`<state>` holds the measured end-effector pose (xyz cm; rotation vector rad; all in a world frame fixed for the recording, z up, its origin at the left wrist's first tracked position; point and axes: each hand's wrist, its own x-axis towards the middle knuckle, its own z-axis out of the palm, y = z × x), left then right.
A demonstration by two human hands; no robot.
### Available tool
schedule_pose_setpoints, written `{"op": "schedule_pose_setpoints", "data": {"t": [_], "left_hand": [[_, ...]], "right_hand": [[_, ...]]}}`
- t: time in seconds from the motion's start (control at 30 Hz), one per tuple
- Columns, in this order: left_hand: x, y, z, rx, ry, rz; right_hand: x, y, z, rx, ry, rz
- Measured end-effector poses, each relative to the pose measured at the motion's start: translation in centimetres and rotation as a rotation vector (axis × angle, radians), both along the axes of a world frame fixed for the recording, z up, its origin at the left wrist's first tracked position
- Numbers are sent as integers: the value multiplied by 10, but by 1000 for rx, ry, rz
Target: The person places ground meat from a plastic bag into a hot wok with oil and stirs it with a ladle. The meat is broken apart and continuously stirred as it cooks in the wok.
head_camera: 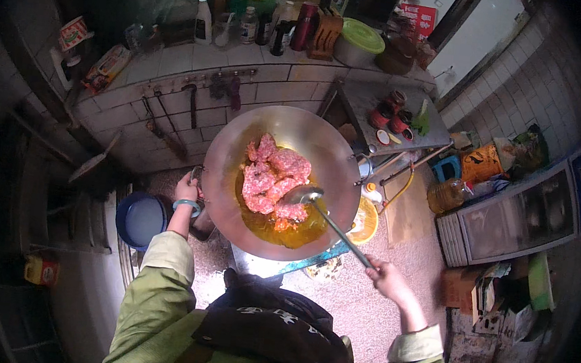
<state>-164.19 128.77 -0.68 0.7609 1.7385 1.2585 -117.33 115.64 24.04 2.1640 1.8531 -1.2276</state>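
Note:
A large metal wok fills the middle of the head view. Raw pink minced meat lies in it in several clumps, in a pool of yellow oil. At the wok's left side, my left hand grips the wok's handle, and a pale blue bangle circles that wrist. My right hand is closed around the long handle of a metal ladle. The bowl of the ladle rests against the right side of the meat.
A blue basin stands left of the wok, a yellow-rimmed basin to its right. Red-labelled jars sit on a side counter. Bottles and a green-lidded pot line the back ledge. A glass-topped cabinet stands far right.

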Motion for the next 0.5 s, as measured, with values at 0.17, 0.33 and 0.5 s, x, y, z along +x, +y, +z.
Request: {"op": "schedule_pose_setpoints", "data": {"t": [0.17, 0.33, 0.5], "left_hand": [[5, 0, 6, -14, -75, 73], [8, -2, 14, -21, -130, 69], [9, -4, 17, -30, 1, 33]], "right_hand": [[-23, 61, 24, 374, -262, 387], [-66, 124, 24, 288, -546, 568], [-116, 175, 30, 278, -686, 808]]}}
